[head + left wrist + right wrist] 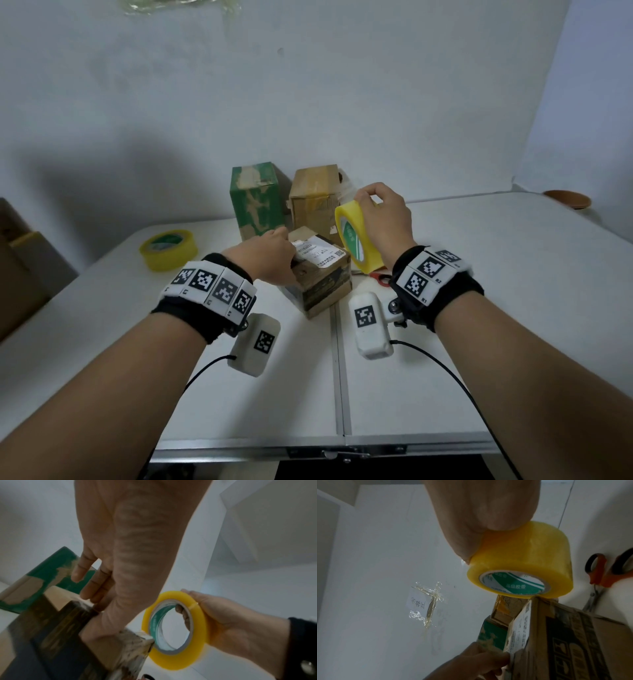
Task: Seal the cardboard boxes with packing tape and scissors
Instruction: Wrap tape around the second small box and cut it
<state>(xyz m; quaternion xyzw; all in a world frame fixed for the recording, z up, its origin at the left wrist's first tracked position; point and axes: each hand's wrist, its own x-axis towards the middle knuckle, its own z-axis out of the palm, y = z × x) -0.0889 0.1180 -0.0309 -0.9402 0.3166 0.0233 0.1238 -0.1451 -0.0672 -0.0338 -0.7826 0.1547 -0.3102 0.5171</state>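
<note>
small labelled box [320, 270] at table centre, left hand [265, 258] clamped over its top near edge, fingers curled down the far side. right hand [383, 219] holds the yellow tape roll [358, 238] upright at the box's 2 o'clock, fingers hooked through the core. judged: roll stiff, light, slick-faced (grip by the core). box light, likely to skid unless pinned. scissors [597, 577] lie at 3 o'clock. spare roll [168, 249] at 9.

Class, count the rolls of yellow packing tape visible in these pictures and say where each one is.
2. One roll of tape is held up in the right hand above the table; the other roll lies flat on the table, far left. More could be hidden behind the boxes.
</note>
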